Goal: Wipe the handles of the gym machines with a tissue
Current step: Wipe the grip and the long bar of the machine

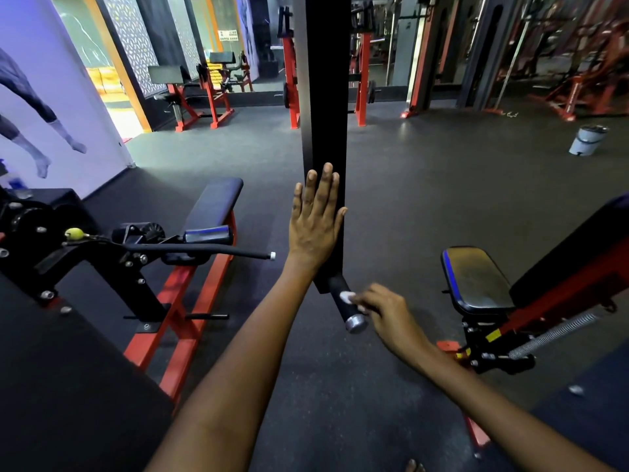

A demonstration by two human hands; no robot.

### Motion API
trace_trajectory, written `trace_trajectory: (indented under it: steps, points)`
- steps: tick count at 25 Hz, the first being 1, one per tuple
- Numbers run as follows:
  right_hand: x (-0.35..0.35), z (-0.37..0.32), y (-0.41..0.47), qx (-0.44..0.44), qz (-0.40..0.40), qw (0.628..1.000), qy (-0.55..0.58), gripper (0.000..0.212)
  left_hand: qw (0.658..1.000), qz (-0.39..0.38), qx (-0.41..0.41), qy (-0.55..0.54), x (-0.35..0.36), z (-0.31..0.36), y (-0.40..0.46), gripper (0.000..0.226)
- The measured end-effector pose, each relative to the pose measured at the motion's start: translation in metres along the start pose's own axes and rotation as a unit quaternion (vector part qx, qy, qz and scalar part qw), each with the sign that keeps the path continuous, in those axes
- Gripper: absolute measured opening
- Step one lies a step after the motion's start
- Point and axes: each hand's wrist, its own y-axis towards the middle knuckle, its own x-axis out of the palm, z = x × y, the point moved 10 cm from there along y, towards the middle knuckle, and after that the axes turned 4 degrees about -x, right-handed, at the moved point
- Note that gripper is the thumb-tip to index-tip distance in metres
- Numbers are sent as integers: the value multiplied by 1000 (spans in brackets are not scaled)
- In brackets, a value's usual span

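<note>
Looking down from the head camera, the left hand [316, 219] lies flat, fingers straight, against the black upright bar [325, 131], steadying it. The right hand [384, 308] pinches a small white tissue [347, 297] against the short black handle [343, 301] that juts from the bar's lower end, above its silver end cap [355, 323]. The wad is small, so it could slip from the fingers or skip part of the grip; if the bar swings, the flat palm may not hold it. A padded seat [476, 281] stands close on the right, crowding that elbow. On the left, another long handle [204, 250] and a bench [212, 202] wait; a bin [589, 139] stands well apart.
</note>
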Motion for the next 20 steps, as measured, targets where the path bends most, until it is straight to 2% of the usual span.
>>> trace_trajectory:
  steps: [2,4,6,8,9,10,11,13,14,17,19,20]
  points:
    - [-10,-6,3,-22,-20,999,-27,22,1000,4,5,5,-1,-1,-2,78]
    - [-12,-16,39,-26,-4,999,-47,15,1000,3,7,-4,-2,1,0,78]
    - [13,-27,67,-21,-34,998,-40,9,1000,4,9,1,-4,1,0,78]
    - [47,-53,57,-101,-119,978,-142,11,1000,7,17,14,-5,-1,-1,77]
    - [53,-60,40,-156,-130,961,-190,10,1000,7,21,22,-5,-2,-2,77]
    - [52,-62,19,-200,-135,948,-206,9,999,7,24,31,-5,-2,-3,77]
    - [46,-58,0,-203,-171,947,-180,12,999,4,26,41,-4,-3,-2,77]
    - [27,-43,-6,-176,-178,959,-135,22,998,1,29,51,-2,-3,-3,76]
    - [14,-34,4,-129,-171,971,-108,23,998,4,31,50,-1,-2,-3,76]
    - [-3,-15,56,-29,-38,998,-41,21,999,3,24,29,0,-2,-3,76]
    - [21,-8,63,30,-58,998,-10,28,999,5,24,24,0,-3,-5,76]
    - [29,-8,56,21,-63,998,-9,29,999,7,25,24,0,-3,-5,77]
